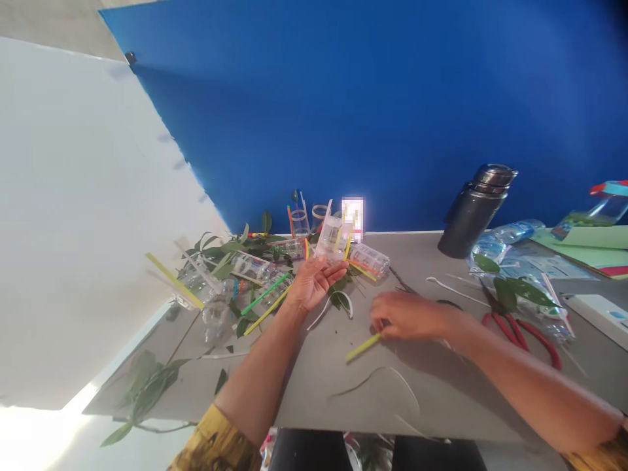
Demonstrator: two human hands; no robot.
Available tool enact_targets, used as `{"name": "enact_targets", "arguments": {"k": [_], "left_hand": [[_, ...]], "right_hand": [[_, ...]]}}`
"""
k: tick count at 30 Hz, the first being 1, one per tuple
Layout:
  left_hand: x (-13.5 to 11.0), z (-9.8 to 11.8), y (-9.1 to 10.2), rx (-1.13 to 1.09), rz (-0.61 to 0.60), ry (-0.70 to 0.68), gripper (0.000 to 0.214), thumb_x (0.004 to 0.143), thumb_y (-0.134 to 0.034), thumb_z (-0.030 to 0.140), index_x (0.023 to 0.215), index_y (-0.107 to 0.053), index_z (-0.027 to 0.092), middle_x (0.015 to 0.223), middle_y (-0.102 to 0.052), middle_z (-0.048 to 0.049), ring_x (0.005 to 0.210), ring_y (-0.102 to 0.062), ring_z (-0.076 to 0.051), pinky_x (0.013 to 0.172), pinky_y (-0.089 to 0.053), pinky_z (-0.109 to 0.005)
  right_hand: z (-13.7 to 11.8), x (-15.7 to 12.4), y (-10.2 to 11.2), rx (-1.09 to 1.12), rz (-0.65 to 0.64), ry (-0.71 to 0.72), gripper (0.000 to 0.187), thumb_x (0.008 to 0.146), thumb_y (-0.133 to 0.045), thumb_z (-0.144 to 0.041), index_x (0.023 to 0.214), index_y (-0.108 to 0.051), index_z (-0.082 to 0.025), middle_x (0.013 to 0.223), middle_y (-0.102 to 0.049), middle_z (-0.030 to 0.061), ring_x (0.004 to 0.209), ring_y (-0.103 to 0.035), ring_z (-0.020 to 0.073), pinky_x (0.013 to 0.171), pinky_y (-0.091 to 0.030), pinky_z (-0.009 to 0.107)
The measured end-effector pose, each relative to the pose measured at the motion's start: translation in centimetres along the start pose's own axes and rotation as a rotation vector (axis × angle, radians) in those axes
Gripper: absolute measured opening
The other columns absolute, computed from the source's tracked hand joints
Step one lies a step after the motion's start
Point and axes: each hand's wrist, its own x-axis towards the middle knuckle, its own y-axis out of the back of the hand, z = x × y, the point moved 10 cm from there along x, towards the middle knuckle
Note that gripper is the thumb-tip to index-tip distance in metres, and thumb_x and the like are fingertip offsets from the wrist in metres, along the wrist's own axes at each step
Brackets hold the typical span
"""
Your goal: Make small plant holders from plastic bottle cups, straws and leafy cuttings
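Note:
My left hand (314,282) is raised palm-up over a grey table (314,386), its fingers overlapping the base of a clear plastic bottle (330,239) with yellow straws. I cannot tell whether it grips the bottle. Beside it lies a cut bottle with straws (367,260), and green leaves (339,299) sit just below the hand. My right hand (406,315) is pinching a yellow straw (363,347) low over the tabletop. A thin white wire (387,386) lies nearer me.
Leafy stems and plastic bottle pieces with colored straws (245,268) are heaped at the table's far left. To the right are red-handled pliers (520,337), a dark metal flask (473,210), a crumpled plastic bottle (505,239), and green folders (583,239). A blue wall (343,98) rises behind.

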Motion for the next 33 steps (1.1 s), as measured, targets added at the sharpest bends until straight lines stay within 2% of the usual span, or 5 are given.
{"name": "enact_targets", "arguments": {"k": [4, 11, 16, 26, 33], "left_hand": [[0.1, -0.1, 0.3, 0.0, 0.007, -0.007, 0.036, 0.08, -0.084, 0.033, 0.106, -0.07, 0.013, 0.097, -0.08, -0.0129, 0.092, -0.078, -0.026, 0.086, -0.061, -0.035], [0.1, -0.5, 0.9, -0.012, 0.077, 0.001, 0.032, 0.081, -0.082, 0.035, 0.102, -0.068, 0.015, 0.085, -0.077, -0.0078, 0.084, -0.078, -0.024, 0.072, -0.06, -0.03], [0.0, -1.3, 1.2, -0.004, 0.104, 0.043, 0.022, 0.082, -0.078, 0.028, 0.096, -0.066, 0.016, 0.081, -0.075, -0.0069, 0.08, -0.077, -0.023, 0.069, -0.058, -0.03], [-0.7, -1.0, -1.0, 0.106, -0.017, 0.041, 0.053, 0.069, -0.091, 0.029, 0.117, -0.069, 0.019, 0.11, -0.075, -0.0074, 0.081, -0.074, -0.018, 0.067, -0.054, -0.026], [-0.9, -0.8, -1.5, 0.178, -0.027, 0.008, 0.065, 0.061, -0.095, 0.022, 0.12, -0.066, 0.017, 0.102, -0.072, -0.0056, 0.075, -0.069, -0.014, 0.065, -0.051, -0.025]], "right_hand": [[3.0, -1.2, 7.3, 0.015, 0.252, -0.176, 0.01, 0.083, -0.063, -0.02, 0.081, -0.073, -0.023, 0.076, -0.071, 0.0019, 0.066, -0.057, 0.0169, 0.061, -0.033, 0.03], [2.0, -1.5, 14.8, 0.301, 0.568, -0.061, 0.016, 0.083, -0.068, -0.035, 0.083, -0.078, -0.024, 0.08, -0.073, -0.0002, 0.068, -0.057, 0.0151, 0.065, -0.038, 0.029], [0.5, -0.5, 15.7, 0.19, 0.753, 0.048, 0.016, 0.09, -0.064, -0.032, 0.086, -0.076, -0.022, 0.092, -0.075, 0.0032, 0.076, -0.06, 0.0165, 0.072, -0.041, 0.03], [-0.5, -0.2, 15.1, -0.002, 0.68, 0.064, 0.018, 0.097, -0.06, -0.024, 0.088, -0.075, -0.024, 0.098, -0.074, 0.0048, 0.106, -0.062, 0.0229, 0.09, -0.043, 0.035], [-0.2, -0.1, 15.2, -0.112, 0.741, -0.001, 0.013, 0.096, -0.065, -0.022, 0.089, -0.075, -0.022, 0.098, -0.075, 0.0056, 0.101, -0.061, 0.0229, 0.085, -0.044, 0.034]]}}
